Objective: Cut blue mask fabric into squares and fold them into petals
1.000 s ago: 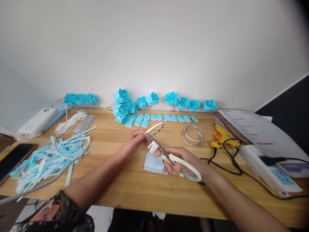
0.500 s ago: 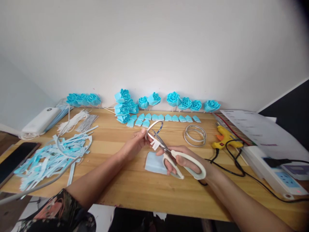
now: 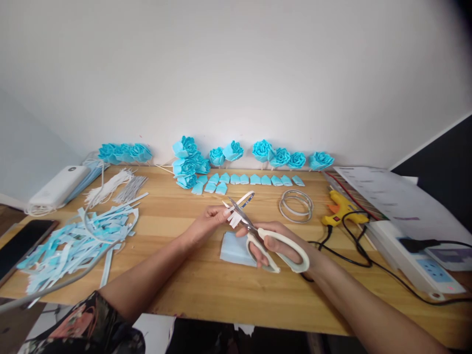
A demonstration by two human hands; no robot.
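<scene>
My left hand [image 3: 211, 219] is closed, thumb and fingers pinching a thin roll of white tape [image 3: 244, 198] with blue print on its inner side. Short white strips [image 3: 234, 221] hang just below the roll. My right hand [image 3: 277, 240] grips cream-handled scissors [image 3: 304, 263], with fingers through the loops. The blades reach up and left across the strips and the roll, close to my left fingertips. Under the scissors, a folded light blue paper piece [image 3: 236, 250] lies on the wooden table [image 3: 184, 295], partly covered by my right hand.
Blue paper flowers [image 3: 261, 150] line the wall, with cut blue petals [image 3: 265, 180] before them. Thin rings [image 3: 295, 206], a yellow glue gun [image 3: 341, 208] and a power strip [image 3: 413, 255] lie right. Paper strips [image 3: 81, 250], a phone [image 3: 24, 246] and a white power bank [image 3: 59, 187] lie left.
The tape roll has tilted and now looks narrower, with the scissor blades across it. My left hand has turned slightly; the view has shifted a little.
</scene>
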